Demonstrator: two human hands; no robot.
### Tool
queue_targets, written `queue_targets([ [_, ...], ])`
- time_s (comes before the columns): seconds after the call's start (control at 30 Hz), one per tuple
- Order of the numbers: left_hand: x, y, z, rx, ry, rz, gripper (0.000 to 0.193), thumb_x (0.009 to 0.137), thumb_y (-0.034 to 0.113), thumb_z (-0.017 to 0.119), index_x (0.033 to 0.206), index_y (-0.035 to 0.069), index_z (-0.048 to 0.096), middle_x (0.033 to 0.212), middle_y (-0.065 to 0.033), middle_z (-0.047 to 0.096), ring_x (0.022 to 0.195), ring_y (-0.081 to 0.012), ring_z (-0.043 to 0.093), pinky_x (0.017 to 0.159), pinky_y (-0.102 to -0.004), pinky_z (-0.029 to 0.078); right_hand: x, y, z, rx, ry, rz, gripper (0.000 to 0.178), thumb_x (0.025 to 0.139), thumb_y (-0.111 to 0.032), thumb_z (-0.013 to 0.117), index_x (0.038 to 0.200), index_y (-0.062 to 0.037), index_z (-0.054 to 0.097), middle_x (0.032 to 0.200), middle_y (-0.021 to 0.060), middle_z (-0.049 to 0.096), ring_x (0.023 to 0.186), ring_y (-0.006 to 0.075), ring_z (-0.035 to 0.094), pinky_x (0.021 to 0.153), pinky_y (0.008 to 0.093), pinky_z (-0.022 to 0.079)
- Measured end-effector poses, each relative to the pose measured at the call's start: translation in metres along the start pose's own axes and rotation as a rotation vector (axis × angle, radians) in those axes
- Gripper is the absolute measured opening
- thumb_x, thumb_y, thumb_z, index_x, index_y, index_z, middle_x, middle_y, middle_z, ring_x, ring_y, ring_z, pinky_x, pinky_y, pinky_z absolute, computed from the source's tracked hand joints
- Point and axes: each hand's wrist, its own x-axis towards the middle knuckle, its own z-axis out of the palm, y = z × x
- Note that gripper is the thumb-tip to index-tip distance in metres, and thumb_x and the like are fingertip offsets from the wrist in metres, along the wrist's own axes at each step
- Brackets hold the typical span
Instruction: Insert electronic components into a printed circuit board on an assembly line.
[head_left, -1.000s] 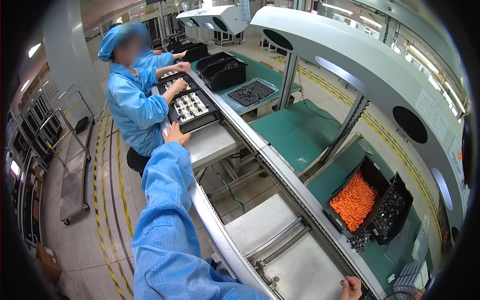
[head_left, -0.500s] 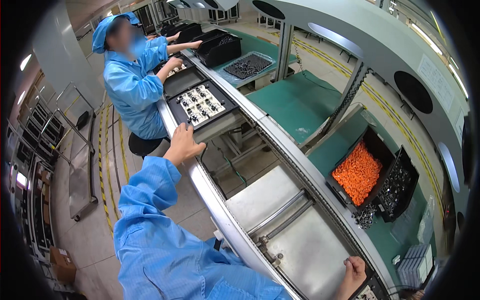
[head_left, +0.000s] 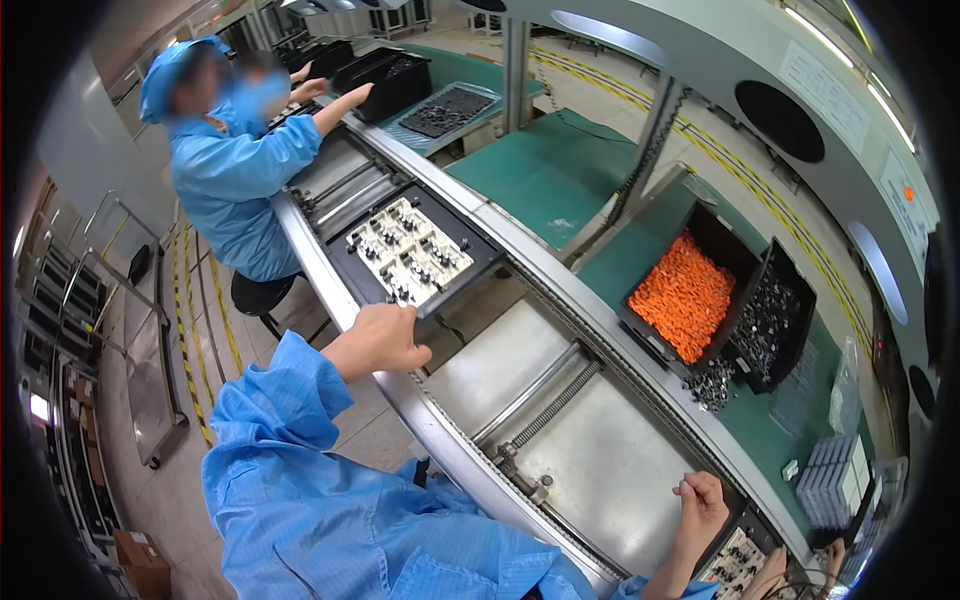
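A: Starting with the head view, how many of the wearer's own hands show?

B: Two. The left hand [head_left: 374, 342] is at the near edge of one black tray [head_left: 343, 268], fingers folded down, thumb reaching right. The fingertips are hidden, so I cannot tell whether they grip the rim

A: And the right hand [head_left: 703, 507]?

B: Above one metal plate [head_left: 610, 460], near the plate's right-hand edge. Its fingers curl in toward the thumb; I cannot tell whether something small is pinched there

A: Where does the tray sit?

B: Across the conveyor [head_left: 525, 248], between its two side rails, farther along than the plate. It carries one cream panel [head_left: 410, 250] with small black parts, too small to count surely

A: Any other panel?

B: One more, a second panel [head_left: 738, 562] at the conveyor's near end, with another person's hand [head_left: 768, 577] beside it

A: What is on the green bench [head_left: 765, 440]?

B: Two black bins: one of orange pieces [head_left: 682, 298], one of dark pieces [head_left: 765, 325]. One loose heap [head_left: 710, 388] lies at their near corners; one clear bag [head_left: 845, 385] and one grey stack [head_left: 832, 482] are toward the bench's near end

A: People?

B: Two co-workers [head_left: 235, 165] in blue, at the conveyor's far left edge
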Motion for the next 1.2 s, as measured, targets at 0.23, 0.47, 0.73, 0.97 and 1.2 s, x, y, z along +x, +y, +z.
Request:
queue_targets([
  [0.23,0.025,0.105,-0.008,0.090,-0.499,0.404,0.049,0.073,0.044,0.064,0.072,-0.006,0.068,0.068,-0.0266,0.064,0.070,-0.0453,0.065,0.067,-0.0500,0.052,0.026,0.005,-0.005,0.112,-0.035,0.042,0.012,0.085,0.013,0.064,0.096,0.0094,0.067,0.101,0.0124,0.062,0.081,0.0191,0.065,0.073,0.0287,0.057],
  [0.47,0.031,0.253,0.015,-0.006,-1.171,0.684,0.048,0.085,0.042,0.059,0.105,-0.002,0.068,0.088,-0.0212,0.070,0.084,-0.0366,0.068,0.077,-0.0457,0.051,0.039,0.017,-0.023,0.100,-0.043,0.078,0.011,0.086,0.013,0.063,0.095,0.0096,0.069,0.101,0.0124,0.062,0.084,0.0207,0.067,0.077,0.0288,0.057],
  [0.73,0.131,0.364,0.002,-0.144,-0.429,0.975,0.027,0.082,0.021,0.056,0.080,0.000,0.072,0.076,-0.0245,0.067,0.074,-0.0387,0.068,0.072,-0.0460,0.055,0.049,0.039,-0.043,0.128,-0.035,0.119,0.018,0.088,0.012,0.062,0.106,0.0079,0.066,0.101,0.0113,0.065,0.088,0.0199,0.068,0.082,0.0296,0.057],
  [0.97,0.309,0.353,0.036,0.049,0.470,0.704,0.020,0.093,0.014,0.058,0.101,-0.003,0.066,0.093,-0.0212,0.069,0.094,-0.0400,0.066,0.084,-0.0481,0.053,0.078,0.031,-0.007,-0.335,-0.189,-0.148,0.024,0.087,0.007,0.065,0.110,0.0007,0.062,0.100,0.0148,0.068,0.090,0.0236,0.070,0.079,0.0309,0.056],
  [1.2,0.331,0.351,0.041,0.037,0.308,0.653,0.017,0.089,0.009,0.062,0.101,-0.002,0.068,0.087,-0.0202,0.067,0.092,-0.0412,0.065,0.082,-0.0482,0.053,0.093,0.036,0.017,-0.580,-0.229,-0.256,0.028,0.083,0.006,0.066,0.109,-0.0027,0.058,0.090,0.0129,0.067,0.088,0.0276,0.068,0.075,0.0355,0.056],
])
